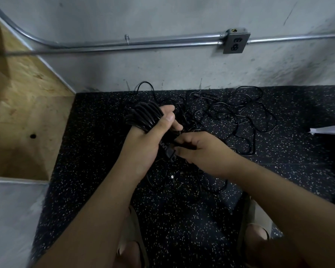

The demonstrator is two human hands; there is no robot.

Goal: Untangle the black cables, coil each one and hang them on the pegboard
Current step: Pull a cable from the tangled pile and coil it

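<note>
My left hand grips a thick black cable coil, its loops wrapped over the back of my fingers. The coil's plug end sticks out below my left palm. My right hand pinches that plug end with curled fingers. Behind both hands, a tangle of thin black cables lies spread on the dark speckled floor, reaching the base of the wall. More thin strands and a small white connector lie under my hands. No pegboard is in view.
A grey concrete wall carries a metal conduit, a small hook and an outlet box. A plywood box stands at left. A white object pokes in at right. My sandalled feet stand below.
</note>
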